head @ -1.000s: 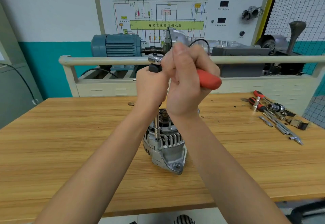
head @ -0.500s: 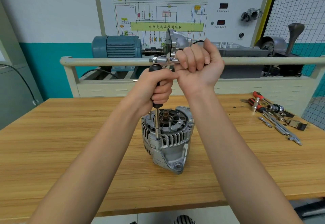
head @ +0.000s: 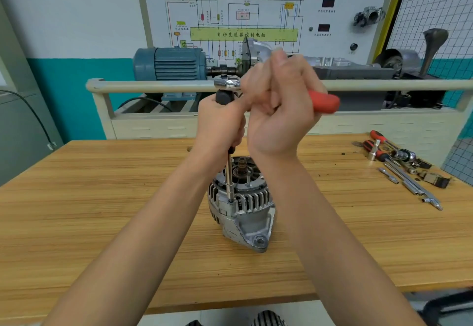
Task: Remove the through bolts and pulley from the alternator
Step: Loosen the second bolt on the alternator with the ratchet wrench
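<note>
Alternator point(head: 242, 204) standing upright on the desk point(head: 102, 210), mounting lug toward the viewer, finned housing and central shaft uppermost. A long extension point(head: 229, 177) runs straight down from the ratchet point(head: 227, 83) to a socket seated on a through bolt point(head: 229, 200) at the left edge of the housing.

The left hand point(head: 220, 123) is wrapped closed around the black upper part of the extension, just below the ratchet head, keeping the tool vertical. The right hand point(head: 281, 110) is curled closed around the red handle point(head: 323, 101), whose end projects to the right of the fist.

Change: half a second ago the right fist lay behind the ratchet head and the handle was hidden; now the handle points right, as it did a second ago. The alternator, the socket and the left hand have not moved. The handle is thus swinging back and forth over a short arc, which reads as ratcheting strokes on this bolt.

Meaning for the task: loosening of this through bolt appears to be under way, not finished; the socket is seated low on the housing and no bolt shank shows. No pulley can be made out on the visible upper end. Spare tools point(head: 399, 169) lie well apart at the right of the desk.
</note>
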### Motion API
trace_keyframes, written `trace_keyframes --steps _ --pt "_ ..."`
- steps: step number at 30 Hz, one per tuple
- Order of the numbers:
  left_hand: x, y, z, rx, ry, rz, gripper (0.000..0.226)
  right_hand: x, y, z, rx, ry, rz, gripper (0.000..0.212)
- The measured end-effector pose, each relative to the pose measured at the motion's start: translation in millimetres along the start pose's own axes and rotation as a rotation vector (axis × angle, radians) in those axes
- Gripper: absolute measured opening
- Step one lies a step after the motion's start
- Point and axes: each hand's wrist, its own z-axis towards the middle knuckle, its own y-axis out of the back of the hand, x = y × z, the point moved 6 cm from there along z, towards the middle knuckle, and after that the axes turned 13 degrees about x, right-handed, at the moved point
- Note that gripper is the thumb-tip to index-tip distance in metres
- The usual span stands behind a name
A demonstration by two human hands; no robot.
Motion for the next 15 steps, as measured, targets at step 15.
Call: trace_keyframes --steps 15 --pt "7 -8 3 0.329 0.122 -0.140 0.047 -16 25 8 -0.086 -0.231 0.436 0.055"
